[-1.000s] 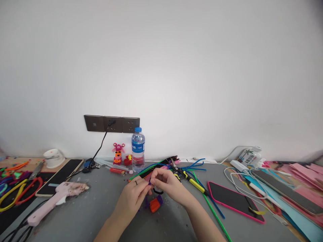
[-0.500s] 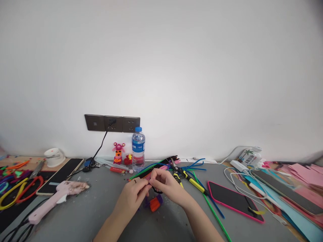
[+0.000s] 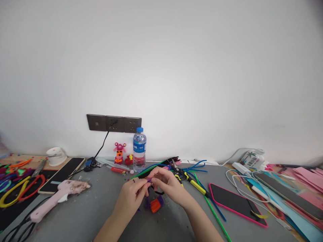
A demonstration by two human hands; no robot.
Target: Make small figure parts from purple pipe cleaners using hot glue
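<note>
My left hand [image 3: 131,195] and my right hand [image 3: 168,185] meet fingertip to fingertip above the grey mat. Both pinch a small purple pipe cleaner piece [image 3: 149,180], mostly hidden by the fingers. A black pipe cleaner [image 3: 158,193] curves out below my right fingers; where it ends is hidden. Just under the hands, an orange and purple pipe cleaner piece [image 3: 155,204] lies on the mat. Behind my right hand are yellow-and-black pliers [image 3: 193,183] and a bundle of pipe cleaners [image 3: 166,163].
A water bottle [image 3: 139,149] stands by the wall beside a pink and orange figure [image 3: 119,154]. To the left lie a glue gun [image 3: 59,198], a phone [image 3: 63,174] and scissors [image 3: 31,188]. A pink-edged phone [image 3: 236,204], white cables and coloured sheets [image 3: 302,215] occupy the right.
The fingertips have shifted slightly, and a bit of purple now shows between them. More of the black pipe cleaner's curve is visible. The whole view has moved a little.
</note>
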